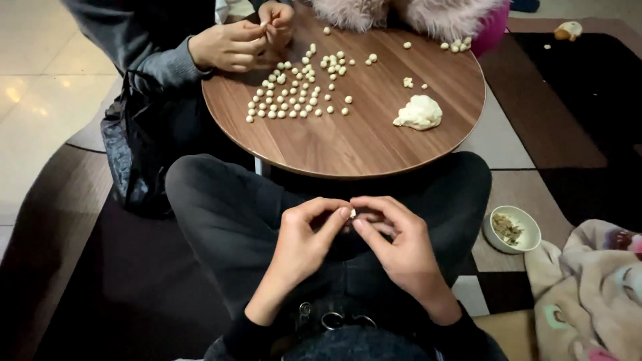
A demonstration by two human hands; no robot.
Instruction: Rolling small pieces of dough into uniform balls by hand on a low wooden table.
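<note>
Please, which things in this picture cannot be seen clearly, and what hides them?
- Head view: the small white piece between the left hand and right hand is mostly covered by fingertips.
- The other person's hands hide what they hold.
- Bowl contents are too small to identify.
- The pink fluffy thing is cut by the top edge.

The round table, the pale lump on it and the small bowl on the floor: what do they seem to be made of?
The round table looks like wood or a wood-grain laminate: brown streaked grain, smooth with a soft sheen. The pale lump looks like soft dough: matte, cream, irregular folds. The small bowl seems to be glazed ceramic or plastic: white and smooth; the picture leaves open which.
</note>
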